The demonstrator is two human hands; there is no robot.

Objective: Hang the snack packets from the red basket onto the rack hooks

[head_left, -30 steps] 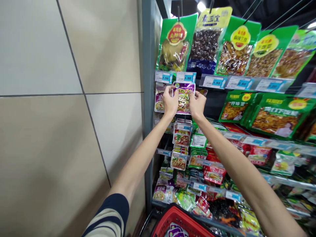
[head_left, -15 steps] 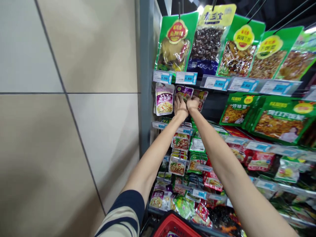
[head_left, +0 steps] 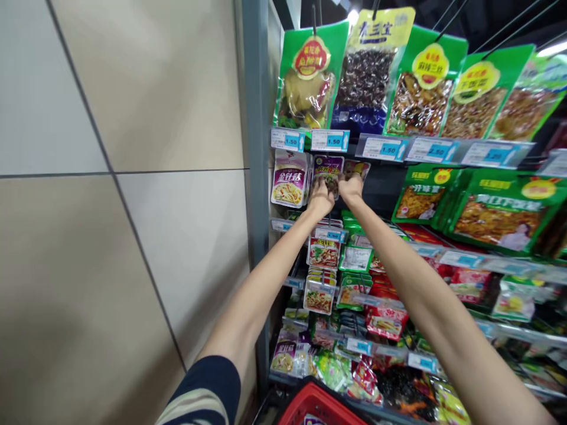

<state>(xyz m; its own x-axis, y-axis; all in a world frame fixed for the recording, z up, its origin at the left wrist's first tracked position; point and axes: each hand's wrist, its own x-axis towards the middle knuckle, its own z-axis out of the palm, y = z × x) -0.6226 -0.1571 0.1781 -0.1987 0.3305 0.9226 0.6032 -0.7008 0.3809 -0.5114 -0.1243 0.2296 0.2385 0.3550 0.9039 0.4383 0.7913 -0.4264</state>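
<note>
While on one packet (head_left: 328,169), hands (head_left: 321,200) (two)

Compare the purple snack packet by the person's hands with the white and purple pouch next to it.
The purple snack packet has its lower part behind the left hand and right hand; the white and purple pouch is untouched and fully visible. The packet is darker, the pouch white-topped. The pouch looks larger. Both sit just below the price labels.
</note>
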